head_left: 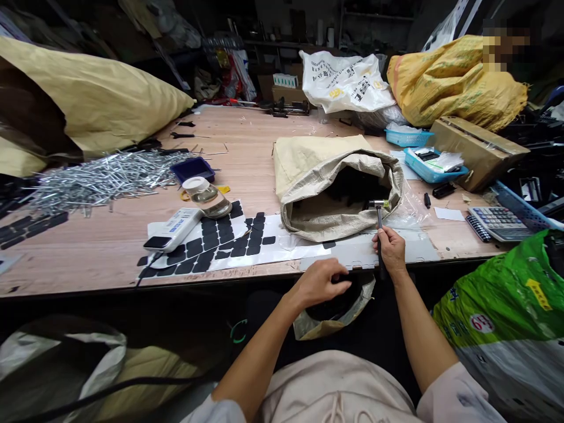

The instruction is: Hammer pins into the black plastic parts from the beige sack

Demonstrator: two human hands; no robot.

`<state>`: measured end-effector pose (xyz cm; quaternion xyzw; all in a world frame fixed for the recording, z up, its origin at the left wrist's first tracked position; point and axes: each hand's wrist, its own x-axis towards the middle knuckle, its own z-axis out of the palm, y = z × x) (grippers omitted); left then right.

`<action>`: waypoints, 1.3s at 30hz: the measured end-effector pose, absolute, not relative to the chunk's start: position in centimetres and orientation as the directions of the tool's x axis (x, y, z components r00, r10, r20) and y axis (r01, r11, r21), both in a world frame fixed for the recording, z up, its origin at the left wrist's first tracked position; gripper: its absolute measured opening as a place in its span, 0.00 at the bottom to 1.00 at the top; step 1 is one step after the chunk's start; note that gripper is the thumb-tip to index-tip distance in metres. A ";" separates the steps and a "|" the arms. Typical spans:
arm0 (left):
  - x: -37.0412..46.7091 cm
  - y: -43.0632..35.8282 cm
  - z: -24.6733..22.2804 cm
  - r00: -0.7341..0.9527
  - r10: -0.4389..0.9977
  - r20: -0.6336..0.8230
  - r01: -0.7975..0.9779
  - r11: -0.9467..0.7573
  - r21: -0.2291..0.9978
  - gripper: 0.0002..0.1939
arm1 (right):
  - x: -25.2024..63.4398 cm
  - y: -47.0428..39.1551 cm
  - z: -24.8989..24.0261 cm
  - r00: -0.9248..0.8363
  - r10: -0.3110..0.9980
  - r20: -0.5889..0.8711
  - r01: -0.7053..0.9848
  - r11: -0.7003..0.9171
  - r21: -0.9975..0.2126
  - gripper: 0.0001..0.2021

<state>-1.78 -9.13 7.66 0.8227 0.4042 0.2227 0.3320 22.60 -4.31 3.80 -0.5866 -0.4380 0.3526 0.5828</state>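
Observation:
My right hand (391, 249) is wrapped round the dark handle of a small hammer (379, 214), its head up in front of an open beige sack (286, 170) lying on the table. At the table's front edge is my left hand (324, 281), its fingers curled and thumb apart; whether something small is between them cannot be made out. Below it, an open bag (326, 330) with dark contents hangs under the edge. Black adhesive pads (211, 235) on white sheets lie left of the sack.
On the wooden table (247, 135) are a heap of metal rods (114, 176), a dark blue tray (194, 169), a jar (207, 198) and a white device (176, 229). Rightward are blue baskets (434, 167), a carton (478, 150), a calculator (497, 220) and a green sack (497, 288).

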 end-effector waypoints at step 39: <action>3.1 -0.2 3.5 0.337 0.930 0.150 0.661 -0.347 0.665 0.10 | 23.0 -8.9 3.8 0.379 0.904 0.197 0.304 0.080 -0.949 0.17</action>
